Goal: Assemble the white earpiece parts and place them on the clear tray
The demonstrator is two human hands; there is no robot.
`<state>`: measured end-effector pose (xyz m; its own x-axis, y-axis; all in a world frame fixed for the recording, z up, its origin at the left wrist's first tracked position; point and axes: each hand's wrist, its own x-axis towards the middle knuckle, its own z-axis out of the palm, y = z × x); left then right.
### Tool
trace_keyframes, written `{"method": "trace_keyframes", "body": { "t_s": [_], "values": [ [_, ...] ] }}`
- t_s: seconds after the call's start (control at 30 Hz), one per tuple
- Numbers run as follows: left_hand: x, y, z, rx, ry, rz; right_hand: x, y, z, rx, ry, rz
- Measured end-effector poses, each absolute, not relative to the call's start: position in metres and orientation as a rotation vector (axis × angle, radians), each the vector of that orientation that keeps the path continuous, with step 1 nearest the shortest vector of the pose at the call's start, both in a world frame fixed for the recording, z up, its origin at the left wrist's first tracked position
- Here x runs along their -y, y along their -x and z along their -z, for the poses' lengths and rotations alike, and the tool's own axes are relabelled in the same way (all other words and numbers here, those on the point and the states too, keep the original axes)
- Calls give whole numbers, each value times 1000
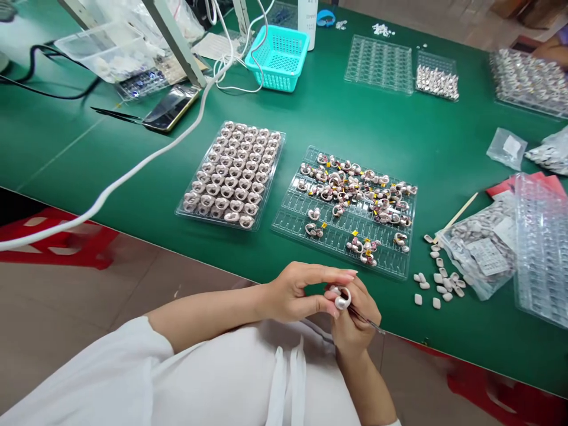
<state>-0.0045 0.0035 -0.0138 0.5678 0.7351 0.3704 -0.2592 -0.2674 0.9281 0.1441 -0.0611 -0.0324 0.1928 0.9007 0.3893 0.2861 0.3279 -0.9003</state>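
Note:
My left hand [295, 293] reaches in from the left, its thumb and index finger closed around a pearly white C-shaped earphone piece [342, 300]. My right hand [358, 316] is closed against the same piece from the other side. Thin dark tweezers [370, 322] stick out from the right hand, pointing down to the right. Just beyond my hands lies a clear tray [288, 220] with many similar curved pieces [339, 183] with yellow tabs, loosely heaped. Left of it, another clear tray [180, 208] holds neat rows of pale rounded pieces [233, 171].
A white cable [146, 160] crosses the left side. Behind stand a turquoise basket [284, 74] and a phone [172, 107]. On the right are loose small caps [446, 284], a filled bag [483, 248] and stacked clear trays [541, 254]. Red stools [57, 242] sit below the green table [319, 112].

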Motion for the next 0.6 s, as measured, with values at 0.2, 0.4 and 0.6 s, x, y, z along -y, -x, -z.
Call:
{"method": "trace_keyframes", "body": {
  "t_s": [0.2,0.4,0.6],
  "values": [
    [-10,9,12,-483,-1652,-867,62,-165,30,1563,1300,-633],
    [-19,16,3,-757,-2082,-1078,43,-183,41,1975,1232,-323],
    [-17,41,-20,-809,-2248,-1036,26,-157,37,2100,1157,-114]
  ]
}}
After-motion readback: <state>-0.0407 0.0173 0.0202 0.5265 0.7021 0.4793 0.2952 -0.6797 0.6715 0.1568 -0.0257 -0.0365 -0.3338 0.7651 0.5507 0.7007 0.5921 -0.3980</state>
